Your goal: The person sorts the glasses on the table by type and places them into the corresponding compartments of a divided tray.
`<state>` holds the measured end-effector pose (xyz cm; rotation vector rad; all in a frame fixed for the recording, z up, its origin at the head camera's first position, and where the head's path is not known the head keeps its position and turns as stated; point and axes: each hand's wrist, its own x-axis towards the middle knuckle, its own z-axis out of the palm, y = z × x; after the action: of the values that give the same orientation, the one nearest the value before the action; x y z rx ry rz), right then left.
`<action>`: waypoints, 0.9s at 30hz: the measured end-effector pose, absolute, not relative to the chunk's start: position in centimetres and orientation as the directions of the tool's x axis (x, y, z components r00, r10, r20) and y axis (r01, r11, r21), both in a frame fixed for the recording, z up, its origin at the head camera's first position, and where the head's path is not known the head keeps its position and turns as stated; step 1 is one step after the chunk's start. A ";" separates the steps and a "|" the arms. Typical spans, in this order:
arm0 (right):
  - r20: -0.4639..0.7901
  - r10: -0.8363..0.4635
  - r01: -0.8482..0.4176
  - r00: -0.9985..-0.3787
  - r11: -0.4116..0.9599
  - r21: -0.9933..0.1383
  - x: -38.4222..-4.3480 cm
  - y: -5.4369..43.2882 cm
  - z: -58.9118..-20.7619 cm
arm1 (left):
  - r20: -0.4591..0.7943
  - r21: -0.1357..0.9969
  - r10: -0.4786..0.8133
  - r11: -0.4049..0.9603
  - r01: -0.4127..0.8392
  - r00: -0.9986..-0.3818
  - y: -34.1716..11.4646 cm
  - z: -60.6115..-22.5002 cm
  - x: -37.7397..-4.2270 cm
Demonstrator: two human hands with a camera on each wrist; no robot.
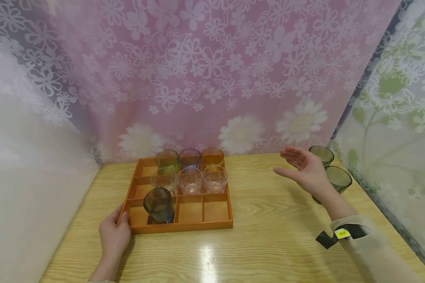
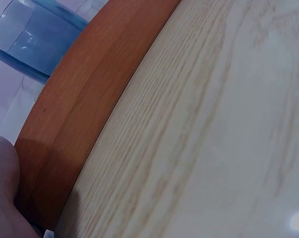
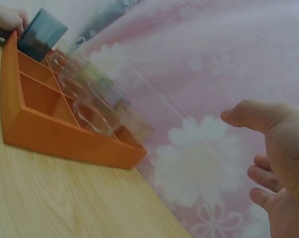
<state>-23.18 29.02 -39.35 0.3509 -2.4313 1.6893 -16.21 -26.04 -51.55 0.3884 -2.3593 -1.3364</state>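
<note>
The left hand point(image 1: 115, 231) grips the front left corner of a wooden compartment tray point(image 1: 212, 225), its thumb by the rim. A dark smoky glass point(image 1: 158, 205) stands tilted in the front row of the tray. Behind it are clear glasses point(image 1: 189, 182) in the middle row, then a green glass point(image 1: 167, 160), a blue glass point(image 1: 189, 158) and an amber glass point(image 1: 213, 157) at the back. Above the table on the right, the right hand point(image 1: 306, 171) has its thumb and fingers spread apart with nothing between them. Dark green glasses point(image 1: 339, 179) stand beside that wrist, partly hidden by it.
A light wood-grain table point(image 1: 262, 243) carries everything. A pink flowered curtain point(image 1: 212, 78) hangs along its back edge, and a green leafy curtain point(image 1: 403, 118) borders the right side. On the right wrist is a black strap point(image 1: 326, 239) with a yellow label.
</note>
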 end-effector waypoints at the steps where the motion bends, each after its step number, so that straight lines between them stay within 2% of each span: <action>1: 0.267 -0.091 -0.282 -0.959 0.346 -0.895 -23.2 29.4 -39.4 | 0.200 0.863 -0.423 0.502 -0.046 -0.884 -26.1 -51.5 -16.2; 16: 0.276 0.061 -0.199 -0.959 0.549 -0.812 -24.5 34.6 -40.1 | 0.155 0.861 -0.429 0.500 -0.091 -0.890 -26.0 -51.4 -16.2; 27: 0.260 0.147 -0.142 -0.955 0.543 -0.828 -25.4 38.1 -40.2 | 0.142 0.861 -0.431 0.498 -0.104 -0.891 -26.0 -51.3 -16.1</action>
<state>-25.41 38.15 -40.21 -0.0040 -2.4850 1.3726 -16.08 -26.04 -51.32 0.4478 -2.4070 -1.3488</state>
